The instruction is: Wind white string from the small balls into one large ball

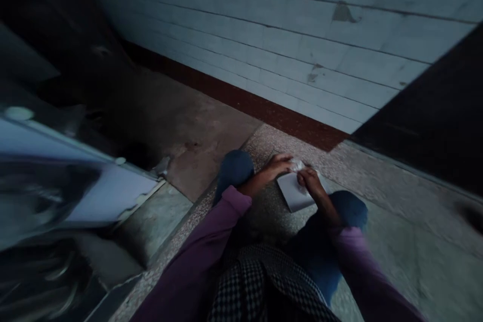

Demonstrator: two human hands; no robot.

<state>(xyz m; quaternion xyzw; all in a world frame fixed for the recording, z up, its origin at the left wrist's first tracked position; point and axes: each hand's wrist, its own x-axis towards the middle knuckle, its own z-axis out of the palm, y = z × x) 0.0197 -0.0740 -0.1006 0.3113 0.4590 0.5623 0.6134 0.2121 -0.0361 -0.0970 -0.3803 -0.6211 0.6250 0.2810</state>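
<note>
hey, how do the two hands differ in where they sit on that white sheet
The left hand lies at the far top edge of the white sheet, fingers stretched across toward the crumpled white bit. The right hand sits lower, on top of the sheet, fingers curled and pressing down. The left arm comes in over the left knee, the right over the right knee. Both touch the sheet and wear purple sleeves.

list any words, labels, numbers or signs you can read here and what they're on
No text can be read.
White sheet, held between the left hand and the right hand: no print shows; the picture is dim and blurred.
Tiled wall: only stains and chips, no sign.
Pale panel at left: blurred, no lettering to be made out.
</note>
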